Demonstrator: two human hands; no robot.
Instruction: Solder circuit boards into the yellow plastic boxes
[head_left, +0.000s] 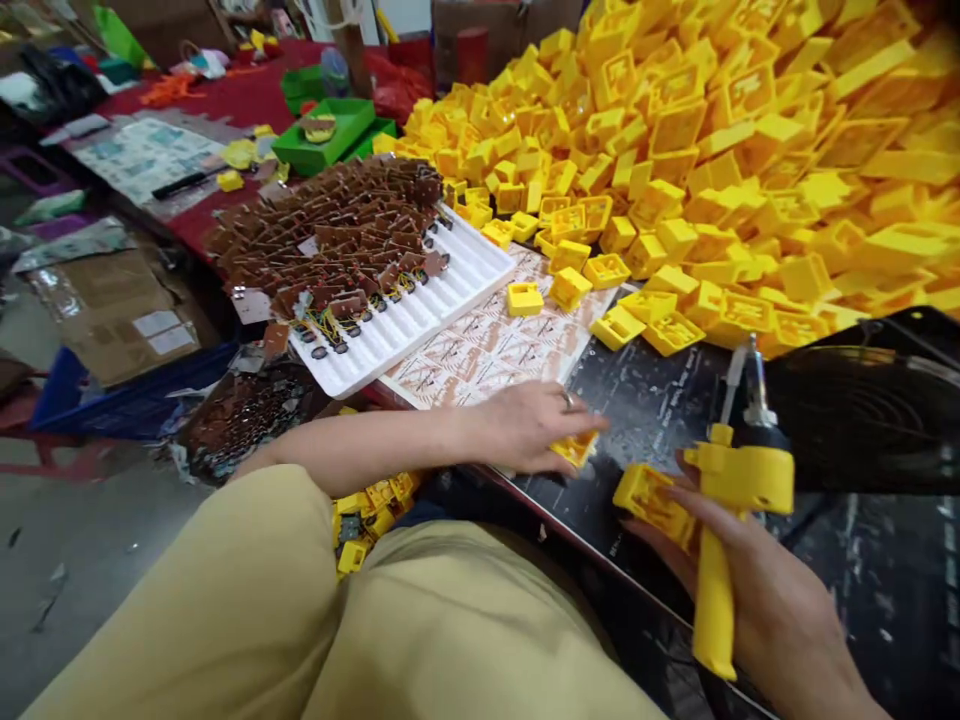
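Your left hand (521, 425) pinches a small yellow casing (576, 449) between thumb and fingers, over the near part of the black surface (637, 395). Just beside it, your right hand (784, 590) grips an open yellow housing (654, 500), with a yellow glue gun (716, 560) lying against that same hand, its metal tip pointing away from you. Beyond are a heap of yellow casings (675, 140) and a white tray (476, 262) bearing brown circuit boards (337, 225).
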